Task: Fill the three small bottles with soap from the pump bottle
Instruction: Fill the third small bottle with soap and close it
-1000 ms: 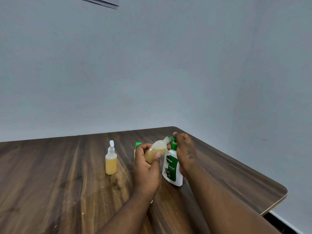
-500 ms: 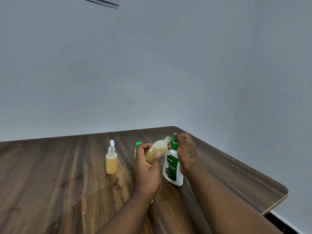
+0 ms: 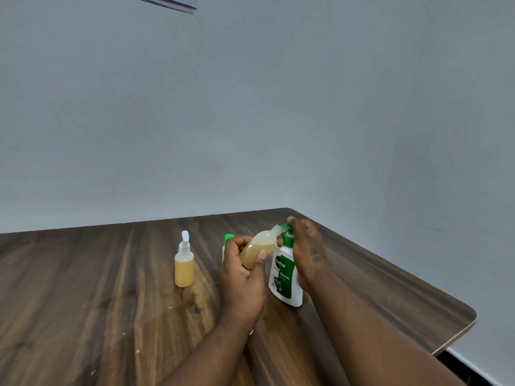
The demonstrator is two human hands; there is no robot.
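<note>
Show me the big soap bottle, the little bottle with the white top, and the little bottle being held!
Dettol pump bottle (image 3: pixel 287 274): head view, green label.
small bottle with white cap (image 3: pixel 184 270): head view, yellow body.
held small bottle (image 3: pixel 257 247): head view, tilted body.

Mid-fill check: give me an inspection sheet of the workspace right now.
Surface: wooden table, pale specks scattered.
Job's things: pump bottle upright; tilted small bottle, partly filled, mouth at the nozzle; white-capped bottle standing left, yellow soap inside; green-capped bottle mostly hidden behind left hand.
Clutter: small white item under left wrist, unclear.
Grippers: left hand grips tilted small bottle; right hand curls over the pump head.
Cables: nothing seen.
Surroundings: grey wall.
</note>
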